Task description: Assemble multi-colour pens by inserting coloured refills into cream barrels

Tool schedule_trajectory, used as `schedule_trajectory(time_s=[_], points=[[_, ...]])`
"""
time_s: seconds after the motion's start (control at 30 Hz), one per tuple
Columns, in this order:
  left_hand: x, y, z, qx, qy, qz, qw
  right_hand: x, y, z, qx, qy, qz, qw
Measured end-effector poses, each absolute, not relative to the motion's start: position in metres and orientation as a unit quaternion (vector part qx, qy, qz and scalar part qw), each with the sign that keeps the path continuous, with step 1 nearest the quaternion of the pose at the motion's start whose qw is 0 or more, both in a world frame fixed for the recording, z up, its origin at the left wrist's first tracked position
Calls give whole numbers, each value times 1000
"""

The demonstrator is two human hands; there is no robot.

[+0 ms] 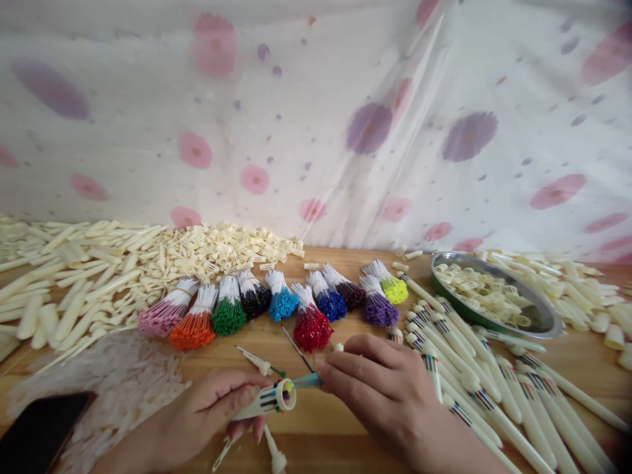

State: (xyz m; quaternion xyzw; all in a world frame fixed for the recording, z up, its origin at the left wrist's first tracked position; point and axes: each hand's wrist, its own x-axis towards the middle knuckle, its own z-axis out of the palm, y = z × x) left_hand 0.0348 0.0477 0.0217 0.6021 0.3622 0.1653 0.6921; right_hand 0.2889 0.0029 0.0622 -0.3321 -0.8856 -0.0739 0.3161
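Observation:
My left hand (227, 405) is closed around a cream multicolour pen barrel (264, 400). The barrel's open end faces right, with coloured refill ends showing inside it and coloured sliders in its slots. In my right hand (382, 388), pinched between thumb and fingers, is a slim blue tool (309, 380). Its tip is at the mouth of the barrel; the rest is hidden by the fingers. Just behind the hands lie a loose dark refill (296, 347) and a cream pointed pen piece (255, 361). Another cream pointed piece (274, 453) lies below the left hand.
Bundles of coloured refills, such as the red one (313, 327), stand in a row behind the hands. Multicolour pens (494, 388) are piled at right, near a metal bowl (546, 327) of cream parts. Cream parts (99, 270) heap at left, above a dark phone (42, 431).

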Motion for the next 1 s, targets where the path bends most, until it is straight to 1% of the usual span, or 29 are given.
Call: schedule_trajectory(time_s=[0.27,0.43,0.8,1.0], points=[[34,47,21,604,372,167,685,289,1,64,-331,-888,-70,312],[32,46,20,607,368,180,681,288,2,68,-329,-888,-48,318],[33,47,19,613,367,176,677,290,2,67,-331,-890,-82,304],[31,47,17,615,366,182,674,289,2,67,-331,-890,-65,308]])
